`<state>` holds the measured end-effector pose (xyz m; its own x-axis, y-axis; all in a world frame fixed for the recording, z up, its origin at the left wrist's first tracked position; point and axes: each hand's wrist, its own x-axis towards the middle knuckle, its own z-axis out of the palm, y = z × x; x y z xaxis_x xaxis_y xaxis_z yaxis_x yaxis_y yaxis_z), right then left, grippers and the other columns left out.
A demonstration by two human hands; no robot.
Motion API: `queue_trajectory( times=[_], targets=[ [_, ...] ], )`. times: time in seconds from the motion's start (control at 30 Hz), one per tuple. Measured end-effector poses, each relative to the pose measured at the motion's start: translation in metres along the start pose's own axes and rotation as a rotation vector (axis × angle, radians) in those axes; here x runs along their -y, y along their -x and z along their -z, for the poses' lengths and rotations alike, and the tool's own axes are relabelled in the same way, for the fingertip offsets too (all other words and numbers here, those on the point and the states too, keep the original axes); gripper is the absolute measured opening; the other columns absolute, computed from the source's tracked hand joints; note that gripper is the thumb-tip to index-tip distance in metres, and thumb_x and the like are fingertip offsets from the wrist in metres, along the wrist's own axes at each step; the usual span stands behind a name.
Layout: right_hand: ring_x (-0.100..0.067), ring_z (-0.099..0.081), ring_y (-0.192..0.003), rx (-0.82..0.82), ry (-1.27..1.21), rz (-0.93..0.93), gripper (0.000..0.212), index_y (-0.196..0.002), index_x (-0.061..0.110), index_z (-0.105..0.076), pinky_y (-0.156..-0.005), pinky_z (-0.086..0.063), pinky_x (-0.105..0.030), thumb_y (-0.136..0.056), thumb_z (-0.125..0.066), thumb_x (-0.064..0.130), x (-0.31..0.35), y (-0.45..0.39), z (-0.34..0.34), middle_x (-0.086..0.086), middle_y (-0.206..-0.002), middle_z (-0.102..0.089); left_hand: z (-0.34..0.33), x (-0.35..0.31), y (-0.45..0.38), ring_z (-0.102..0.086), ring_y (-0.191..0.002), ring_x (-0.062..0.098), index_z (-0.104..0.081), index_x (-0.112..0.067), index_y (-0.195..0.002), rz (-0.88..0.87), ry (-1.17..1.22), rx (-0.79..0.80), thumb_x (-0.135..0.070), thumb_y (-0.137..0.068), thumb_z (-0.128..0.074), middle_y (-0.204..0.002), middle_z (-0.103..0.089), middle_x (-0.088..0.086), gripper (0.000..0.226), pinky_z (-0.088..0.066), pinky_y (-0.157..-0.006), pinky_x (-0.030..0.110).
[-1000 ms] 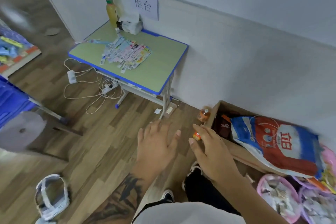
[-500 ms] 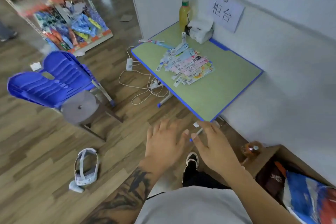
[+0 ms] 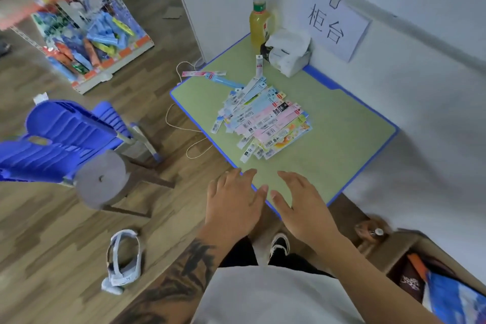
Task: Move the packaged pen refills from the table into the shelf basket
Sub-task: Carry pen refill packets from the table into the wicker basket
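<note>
A fanned pile of packaged pen refills (image 3: 265, 121), long thin pink, blue and white packs, lies in the middle of the green table (image 3: 342, 134) with the blue rim. Two or three loose packs (image 3: 210, 75) lie at the table's far left corner. My left hand (image 3: 234, 202) hovers open over the table's near edge, below the pile. My right hand (image 3: 302, 200) is open beside it, over the near corner. Neither hand touches a pack. The wire shelf basket (image 3: 100, 39) full of coloured packs stands on the floor at the upper left.
A yellow bottle (image 3: 259, 22) and a white tissue box (image 3: 289, 52) stand at the table's back by a paper sign. Stacked blue chairs (image 3: 60, 137) and a grey stool (image 3: 101, 179) sit left. Cables, a headset (image 3: 123, 260) and a cardboard box (image 3: 410, 252) lie on the floor.
The view has swung left and closed in on the table. Both open hands now reach over its near edge. The shelf basket has come into view.
</note>
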<state>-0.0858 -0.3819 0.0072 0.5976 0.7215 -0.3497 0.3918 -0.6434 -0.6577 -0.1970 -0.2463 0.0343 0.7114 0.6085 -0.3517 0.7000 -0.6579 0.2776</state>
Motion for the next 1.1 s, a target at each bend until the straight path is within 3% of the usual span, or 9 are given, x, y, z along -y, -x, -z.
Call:
queue_trajectory(
  times=[0.1, 0.23, 0.53, 0.7, 0.93, 1.1],
  targets=[
    [-0.020, -0.040, -0.145, -0.032, -0.016, -0.063, 0.053, -0.153, 0.023, -0.044, -0.118, -0.033, -0.038, -0.104, -0.052, 0.042, -0.002, -0.024, 0.002, -0.001, -0.156, -0.045, 0.000, -0.001, -0.036, -0.031, -0.151, 0.021, -0.037, -0.038, -0.153, -0.039, -0.029, 0.067, -0.065, -0.102, -0.032, -0.163, -0.035, -0.002, 0.057, -0.023, -0.123, 0.046],
    [-0.020, -0.049, -0.135, -0.077, -0.038, -0.225, 0.047, -0.146, 0.024, -0.050, -0.112, -0.040, -0.038, -0.104, -0.049, 0.047, 0.001, -0.057, 0.004, 0.002, -0.148, -0.051, 0.001, 0.001, -0.092, -0.040, -0.145, 0.021, -0.041, -0.036, -0.152, -0.163, -0.068, 0.134, -0.064, -0.101, -0.036, -0.158, -0.042, -0.003, 0.058, -0.035, -0.116, 0.046],
    [-0.018, -0.066, -0.094, -0.141, -0.275, -0.654, 0.030, -0.119, 0.026, -0.063, -0.086, -0.057, -0.038, -0.103, -0.051, 0.047, 0.033, -0.153, -0.007, 0.006, -0.107, -0.069, 0.037, 0.022, -0.246, -0.063, -0.114, 0.026, -0.054, -0.033, -0.137, -0.377, -0.246, 0.318, -0.052, -0.105, -0.041, -0.125, -0.064, 0.002, 0.040, -0.047, -0.091, 0.040],
    [-0.022, -0.068, -0.080, -0.251, -0.295, -0.891, 0.030, -0.105, 0.028, -0.062, -0.078, -0.060, -0.040, -0.101, -0.048, 0.054, 0.042, -0.210, -0.014, 0.003, -0.093, -0.069, 0.045, 0.027, -0.313, -0.062, -0.088, 0.025, -0.057, -0.025, -0.121, -0.470, -0.375, 0.375, -0.050, -0.105, -0.042, -0.101, -0.064, 0.000, 0.033, -0.047, -0.073, 0.034],
    [-0.027, -0.063, -0.083, -0.296, -0.209, -1.061, 0.044, -0.104, 0.022, -0.053, -0.074, -0.051, -0.037, -0.097, -0.048, 0.066, 0.049, -0.258, -0.018, 0.000, -0.090, -0.063, 0.029, 0.022, -0.347, -0.057, -0.072, 0.024, -0.042, -0.021, -0.102, -0.537, -0.433, 0.417, -0.059, -0.101, -0.045, -0.079, -0.054, -0.004, 0.038, -0.043, -0.062, 0.034],
    [-0.029, -0.064, -0.089, -0.280, -0.216, -1.086, 0.033, -0.108, 0.019, -0.054, -0.076, -0.052, -0.039, -0.102, -0.050, 0.051, 0.042, -0.266, -0.020, -0.004, -0.099, -0.065, 0.028, 0.020, -0.354, -0.056, -0.067, 0.024, -0.042, -0.019, -0.101, -0.514, -0.389, 0.413, -0.061, -0.103, -0.039, -0.073, -0.051, -0.005, 0.042, -0.050, -0.066, 0.037]
  ],
)
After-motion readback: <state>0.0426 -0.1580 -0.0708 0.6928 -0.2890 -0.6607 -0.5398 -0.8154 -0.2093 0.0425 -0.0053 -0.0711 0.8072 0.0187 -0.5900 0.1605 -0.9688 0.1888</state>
